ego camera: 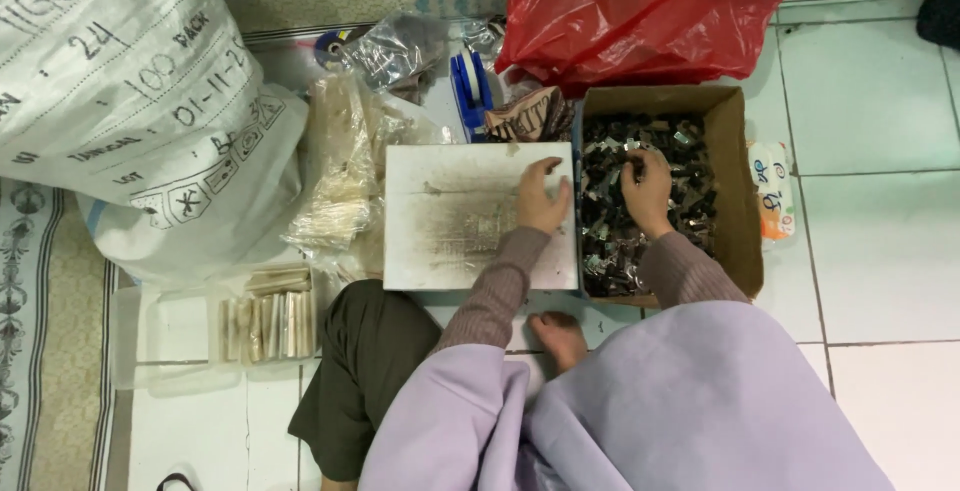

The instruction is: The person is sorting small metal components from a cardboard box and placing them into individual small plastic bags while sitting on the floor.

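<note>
I sit on a tiled floor. My left hand (541, 197) rests on the right edge of a smudged white board (450, 216), fingers curled; whether it holds a small piece I cannot tell. My right hand (647, 189) reaches into a brown cardboard box (737, 201) filled with several small dark shiny pieces (607, 241), fingers down among them. Its grip is hidden by the back of the hand.
A big white printed sack (130, 101) fills the left. Clear bags of pale sticks (340, 166) lie beside the board, more sticks in a clear tray (265, 326). A red plastic bag (640, 11) lies behind the box. My bare foot (560, 336) is tucked under.
</note>
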